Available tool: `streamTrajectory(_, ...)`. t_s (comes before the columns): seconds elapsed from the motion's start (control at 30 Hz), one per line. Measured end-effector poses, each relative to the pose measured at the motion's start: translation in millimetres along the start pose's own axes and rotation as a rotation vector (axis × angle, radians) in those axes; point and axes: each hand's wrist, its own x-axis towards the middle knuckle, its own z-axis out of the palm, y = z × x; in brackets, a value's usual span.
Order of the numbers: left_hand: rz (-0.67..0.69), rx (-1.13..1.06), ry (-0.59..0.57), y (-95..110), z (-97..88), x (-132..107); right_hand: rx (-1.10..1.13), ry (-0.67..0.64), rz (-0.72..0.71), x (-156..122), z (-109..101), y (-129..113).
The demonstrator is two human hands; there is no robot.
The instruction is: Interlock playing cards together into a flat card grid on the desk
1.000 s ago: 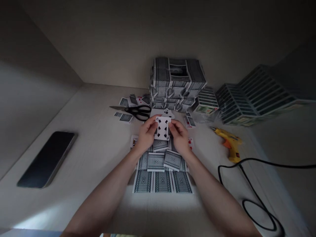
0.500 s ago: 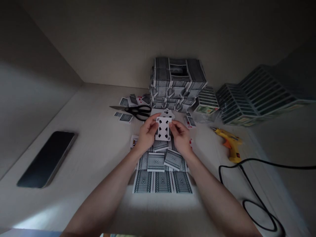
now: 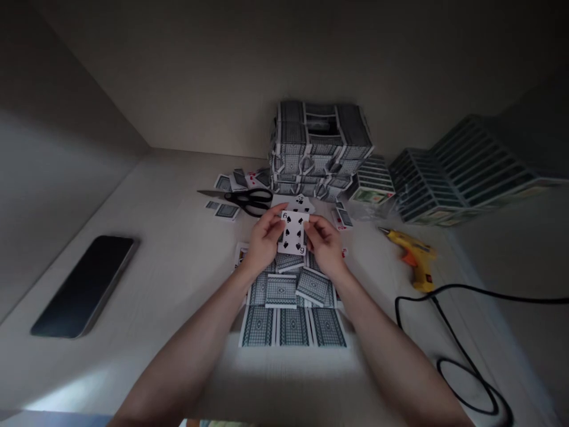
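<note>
Between my two hands a playing card (image 3: pixel 293 233), the six of spades, is held face up. My left hand (image 3: pixel 265 237) pinches its left edge, and my right hand (image 3: pixel 325 240) pinches its right edge, thumbs on the face. Below it, loose face-down cards (image 3: pixel 281 290) lie over a panel of joined cards (image 3: pixel 293 327) with grey patterned backs. Just beyond my fingers a white cut card piece (image 3: pixel 300 203) with black spots lies on the table. What lies directly under the held card is hidden.
Behind stands a box-like structure built of cards (image 3: pixel 320 136). Black-handled scissors (image 3: pixel 249 198) lie left of it among cut cards. At right are a yellow glue gun (image 3: pixel 413 258), its black cable (image 3: pixel 471 289) and stacked card packs (image 3: pixel 471 172). A phone (image 3: pixel 84 287) rests at left.
The lower edge of the six of spades has tilted very slightly. Both hands keep their grip in almost the same place.
</note>
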Motion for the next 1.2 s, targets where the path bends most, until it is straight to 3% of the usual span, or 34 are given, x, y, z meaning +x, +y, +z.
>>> streamTrajectory(0.47,-0.046,-0.033,0.041,1.3,0.1,0.9,0.051,-0.094,0.011,-3.6,3.8,-5.8)
streamTrajectory(0.77,-0.028,-0.010,0.147,4.5,2.6,-1.1,0.023,-0.131,0.025,-5.7,7.3,-12.0)
streamTrajectory(1.07,-0.049,-0.038,0.048,4.2,0.8,1.0,0.057,-0.111,0.028,-4.6,4.9,-7.9)
streamTrajectory(1.2,-0.029,-0.010,0.056,3.5,1.3,0.3,-0.008,-0.075,0.005,-4.4,4.0,-7.3)
